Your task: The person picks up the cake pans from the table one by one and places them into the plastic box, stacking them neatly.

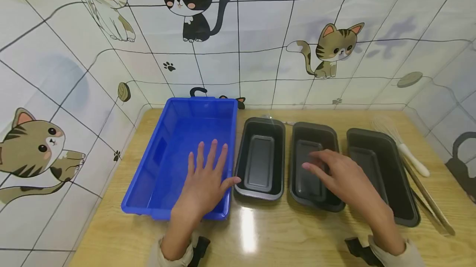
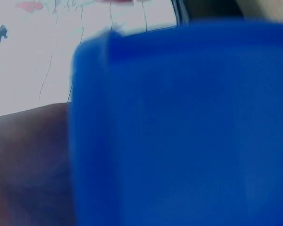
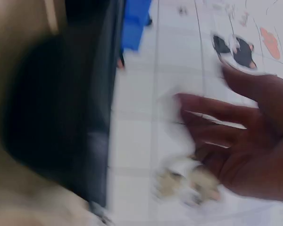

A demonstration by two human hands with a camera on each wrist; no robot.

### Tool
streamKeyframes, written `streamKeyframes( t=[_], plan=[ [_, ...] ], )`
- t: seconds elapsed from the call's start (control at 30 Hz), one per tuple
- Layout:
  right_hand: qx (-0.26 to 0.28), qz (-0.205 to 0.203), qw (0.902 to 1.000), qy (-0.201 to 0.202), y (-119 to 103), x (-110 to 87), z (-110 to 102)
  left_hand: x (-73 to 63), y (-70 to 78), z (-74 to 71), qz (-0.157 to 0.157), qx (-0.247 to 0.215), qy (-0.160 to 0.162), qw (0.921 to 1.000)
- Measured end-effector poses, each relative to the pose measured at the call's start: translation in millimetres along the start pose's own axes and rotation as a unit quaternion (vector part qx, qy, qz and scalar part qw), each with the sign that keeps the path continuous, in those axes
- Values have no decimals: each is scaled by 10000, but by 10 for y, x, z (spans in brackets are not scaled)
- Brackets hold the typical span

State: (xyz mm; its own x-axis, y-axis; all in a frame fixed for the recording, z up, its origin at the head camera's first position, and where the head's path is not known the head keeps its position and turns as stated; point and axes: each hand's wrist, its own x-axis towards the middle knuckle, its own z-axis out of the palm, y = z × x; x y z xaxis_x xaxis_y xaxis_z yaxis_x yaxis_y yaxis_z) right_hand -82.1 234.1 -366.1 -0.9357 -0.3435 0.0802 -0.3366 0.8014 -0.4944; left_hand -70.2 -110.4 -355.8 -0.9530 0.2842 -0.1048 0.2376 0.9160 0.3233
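My left hand (image 1: 202, 184), palm down with fingers spread, is over the right front part of a blue plastic bin (image 1: 182, 124). Its thumb reaches toward the nearest dark loaf pan (image 1: 260, 159); whether it touches the rim, I cannot tell. Over the middle loaf pan (image 1: 306, 184) hovers my right hand (image 1: 340, 172), its fingers loosely bent and nothing between them. A third loaf pan (image 1: 394, 184) stands at the right, partly hidden by that forearm. The bin (image 2: 179, 127) fills most of the left wrist view. Blurred in the right wrist view, the right hand (image 3: 245, 136) appears beside a dark pan (image 3: 56, 108).
To the right of the pans lie a whisk (image 1: 414, 160) with a white handle and long tongs (image 1: 431, 203). A small thin item (image 1: 289, 123) pokes out behind the pans, too small to identify. A cat-patterned sheet (image 1: 267, 64) surrounds the wooden table (image 1: 290, 238).
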Motion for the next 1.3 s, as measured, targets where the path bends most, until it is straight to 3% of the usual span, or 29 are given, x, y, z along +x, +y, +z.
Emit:
streamKeyframes(
  t=[0.07, 0.13, 0.27, 0.33, 0.4, 0.47, 0.6, 0.73, 0.9, 0.97, 1.07, 1.17, 1.3],
  plan=[
    [1233, -77, 9919, -300, -24, -42, 74, -32, -56, -60, 57, -118, -126, 9998],
    [2499, -119, 9637, -929, -36, -110, 179, -74, -119, -117, 108, -233, -179, 9995],
    [4312, 19, 8697, -2403, -37, -275, 467, -176, -295, -200, 144, -221, -181, 9995],
    [4962, 256, 8182, -2893, -47, -343, 595, -230, -409, -238, 48, -122, -160, 9998],
    [5389, 508, 7796, -3149, -63, -391, 705, -278, -553, -274, -26, -59, -58, 10000],
    [5667, 596, 7542, -3263, -76, -422, 806, -344, -699, -303, -141, -86, 117, 9998],
    [6098, 664, 7184, -3281, -105, -439, 984, -504, -992, -318, -253, -87, 730, 9970],
    [6470, 972, 6936, -3013, -150, -414, 1135, -654, -1245, -285, -554, 26, 1124, 9921],
    [6836, 1529, 6778, -2233, -202, -355, 1261, -749, -1490, -188, -1260, -73, 789, 9889],
    [6860, 1748, 6786, -1956, -217, -330, 1287, -780, -1554, -142, -1471, -297, 481, 9875],
    [6783, 1974, 6881, -1660, -236, -281, 1316, -824, -1616, -80, -1632, -765, 205, 9834],
    [6784, 1966, 6922, -1483, -249, -214, 1330, -857, -1666, -27, -1665, -1119, 277, 9793],
    [6829, 1745, 6925, -1538, -254, -150, 1331, -883, -1698, 32, -1848, -1338, 497, 9724]
  ],
)
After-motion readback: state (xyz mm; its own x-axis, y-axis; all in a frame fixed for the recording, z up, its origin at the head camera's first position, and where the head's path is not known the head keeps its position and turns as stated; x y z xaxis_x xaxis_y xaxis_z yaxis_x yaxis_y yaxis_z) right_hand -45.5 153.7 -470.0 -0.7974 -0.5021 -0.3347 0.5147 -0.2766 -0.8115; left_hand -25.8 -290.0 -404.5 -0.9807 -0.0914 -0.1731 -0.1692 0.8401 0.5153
